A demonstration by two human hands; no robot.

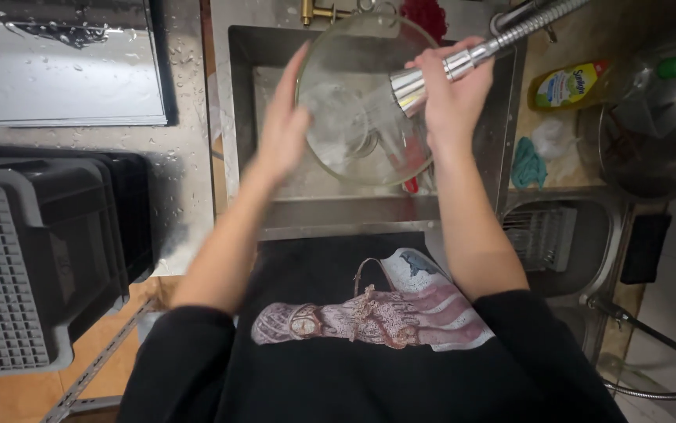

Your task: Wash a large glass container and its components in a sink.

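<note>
Rinsing at the sink (244,117): left hand (283,125) flat, fingers together & extended, pressed vs the left rim of a clear glass bowl (346,133), which is tilted on edge inside the steel basin. Right hand (451,98) clamped around a chrome spray head (420,82) w/ ribbed metal hose running up-right; nozzle aimed into the bowl, just left of that hand. Red item partly visible under the bowl, can't ID.

Surface: wet stainless, droplets all over. Left of left hand: metal tray (64,70) up top, grey plastic crate (32,274) w/ grid floor below it. Right of right hand: yellow dish soap bottle (565,84) lying on its side, teal cloth (527,166), white crumpled bag, big steel pot (659,133). Below-right: 2nd small basin w/ drain grate (542,235) and a loose flex hose. Dim kitchen, tight space.
</note>
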